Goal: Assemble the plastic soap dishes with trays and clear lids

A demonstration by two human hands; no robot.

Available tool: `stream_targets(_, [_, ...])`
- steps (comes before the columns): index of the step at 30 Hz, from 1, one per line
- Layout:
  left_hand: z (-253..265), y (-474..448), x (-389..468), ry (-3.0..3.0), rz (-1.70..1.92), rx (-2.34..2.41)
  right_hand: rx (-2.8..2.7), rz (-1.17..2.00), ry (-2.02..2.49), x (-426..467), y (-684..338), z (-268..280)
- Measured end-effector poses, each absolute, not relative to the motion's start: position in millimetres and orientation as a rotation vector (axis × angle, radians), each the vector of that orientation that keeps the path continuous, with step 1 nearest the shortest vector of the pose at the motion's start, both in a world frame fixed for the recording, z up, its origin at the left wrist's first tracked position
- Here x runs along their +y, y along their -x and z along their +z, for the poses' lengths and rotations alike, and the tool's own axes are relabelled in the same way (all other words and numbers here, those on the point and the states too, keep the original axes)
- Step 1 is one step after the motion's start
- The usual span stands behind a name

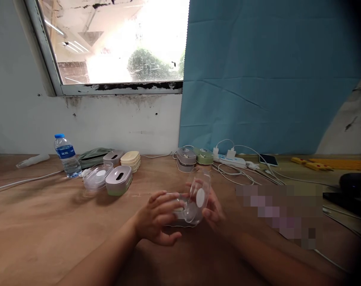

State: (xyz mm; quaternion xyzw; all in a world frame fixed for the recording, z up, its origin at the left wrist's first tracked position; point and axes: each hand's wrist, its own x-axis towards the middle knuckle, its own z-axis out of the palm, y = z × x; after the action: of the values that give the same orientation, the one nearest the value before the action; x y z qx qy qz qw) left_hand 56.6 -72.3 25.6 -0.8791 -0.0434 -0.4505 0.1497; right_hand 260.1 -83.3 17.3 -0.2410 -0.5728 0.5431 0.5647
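Note:
My right hand [214, 208] grips a clear plastic lid [204, 182] with a white round sticker, fingers behind it and thumb at its near edge. The lid is tilted upright over the right part of a low grey box [180, 223] on the table. My left hand [161, 216] is at the box's left side with its fingers stretched out and thumb apart. Its fingertips reach over the box; whether they touch it I cannot tell. The hands and lid hide much of the box, and the right hand is slightly blurred.
At left stand a water bottle [66, 157], clear plastic covers [97, 176], a lilac-topped box [119, 180] and stacked cream trays [131, 159]. Grey [186, 159] and green [203, 157] boxes stand behind my hands. Right are a power strip [231, 160], cables and a phone [268, 160].

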Motion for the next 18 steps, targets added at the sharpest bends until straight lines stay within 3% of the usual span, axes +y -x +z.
stream_targets(6, [14.0, -42.5, -48.9, 2.974, -1.860, -1.133, -1.767, 0.848, 0.728, -51.3, -285.9, 5.1])
stream_targets(11, [-2.8, -36.8, -25.2, 3.158, -2.181, -1.579, -1.888, 0.734, 0.664, -52.4, -284.6, 5.1])
stream_targets(18, [-6.6, -39.9, -24.7, 3.243, -2.109, -1.866, -2.223, 0.547, 0.766, -51.8, -289.2, 9.8])
